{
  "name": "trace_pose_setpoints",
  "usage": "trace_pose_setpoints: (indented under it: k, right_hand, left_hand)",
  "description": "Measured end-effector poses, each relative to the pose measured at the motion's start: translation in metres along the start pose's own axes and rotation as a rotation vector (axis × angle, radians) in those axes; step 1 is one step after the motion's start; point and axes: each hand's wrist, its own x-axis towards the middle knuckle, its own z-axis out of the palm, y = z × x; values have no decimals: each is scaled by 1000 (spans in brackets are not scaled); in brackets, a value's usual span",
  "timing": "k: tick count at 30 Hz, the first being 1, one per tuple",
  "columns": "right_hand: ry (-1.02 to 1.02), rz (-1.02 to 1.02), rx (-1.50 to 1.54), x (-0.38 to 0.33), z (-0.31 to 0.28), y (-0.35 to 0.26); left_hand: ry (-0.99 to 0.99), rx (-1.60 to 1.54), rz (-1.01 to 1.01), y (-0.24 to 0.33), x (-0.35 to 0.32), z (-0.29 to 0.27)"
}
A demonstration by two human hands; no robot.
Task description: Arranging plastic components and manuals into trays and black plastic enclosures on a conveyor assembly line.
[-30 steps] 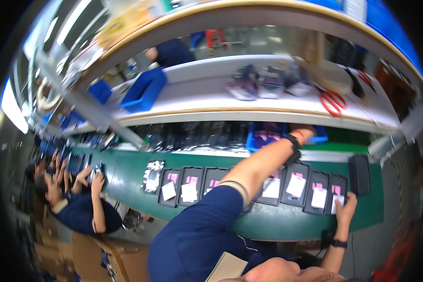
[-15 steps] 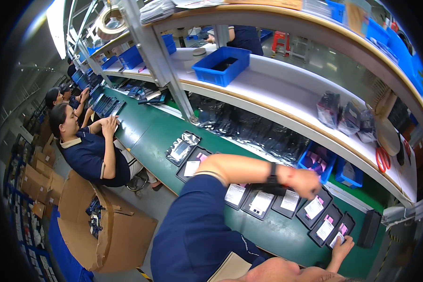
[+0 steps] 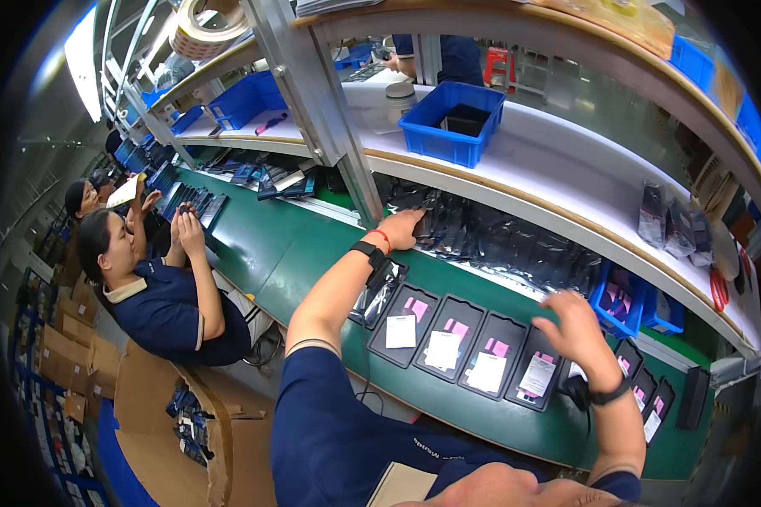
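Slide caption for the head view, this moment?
Left hand at the dark bags below the shelf; right hand open above the trays.

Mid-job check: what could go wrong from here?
1. The left hand is at one end of the crowded row of dark, shiny bags; pulling at one might drag its neighbours along.

2. The right hand, fingers spread, is by the black trays; a low sweep could nudge them or shift the white slips, which look loose.
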Motion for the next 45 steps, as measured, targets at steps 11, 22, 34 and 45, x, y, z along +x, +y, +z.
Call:
trace_pose_setpoints:
  k: [11,22,34,45]
  right_hand:
    - [-103,-203,-154,221,167,-30]
    - [-255,-337,-419,235,183,-18]
    - [-57,-198,-499,-18,136,-87]
    - [-278,-206,-242,-7,173,-110]
  left_hand:
    - [425,-99,293,24,-128,-51]
    - [351,13,271,35,-176,-27]
    - [-74,87,246,98,-221,6]
    - [-55,143,64,87,-223,1]
